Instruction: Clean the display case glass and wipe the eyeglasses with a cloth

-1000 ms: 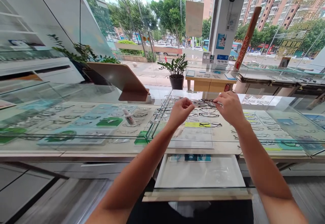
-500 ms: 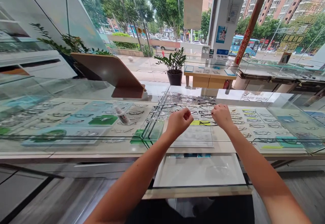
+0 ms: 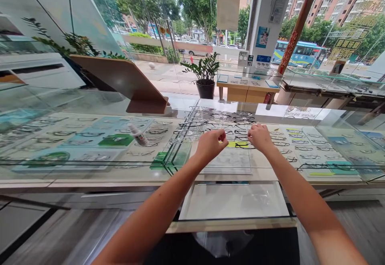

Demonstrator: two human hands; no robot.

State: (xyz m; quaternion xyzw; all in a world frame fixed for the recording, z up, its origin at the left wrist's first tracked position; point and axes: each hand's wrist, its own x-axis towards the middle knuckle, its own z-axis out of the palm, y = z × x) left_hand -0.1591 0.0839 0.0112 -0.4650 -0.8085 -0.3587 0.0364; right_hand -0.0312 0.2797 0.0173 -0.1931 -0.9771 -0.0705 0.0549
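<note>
Both my hands are raised over the glass counter (image 3: 221, 181), a short gap apart at about the same height. My left hand (image 3: 210, 142) is closed, its thumb and fingertips curled together. My right hand (image 3: 260, 137) is pinched, fingertips facing the left hand. Whatever either one holds, if anything, blends into the rows of spectacles behind and cannot be made out. Dark-rimmed spectacles (image 3: 244, 145) lie near the gap, by a yellow-green strip (image 3: 233, 144). A white spray bottle (image 3: 138, 135) stands to the left on the glass, tilted in view.
Rows of spectacles (image 3: 309, 148) fill the display on both sides. A brown board stand (image 3: 120, 76), probably a mirror's back, rises at the left. A potted plant (image 3: 206, 76) stands beyond the counter. An open white drawer (image 3: 234, 201) lies below my forearms.
The view has shifted slightly, so the counter, board and bottle sit a little further left. My hands keep nearly the same closed poses and spacing. Outside, a blue bus has moved right.
</note>
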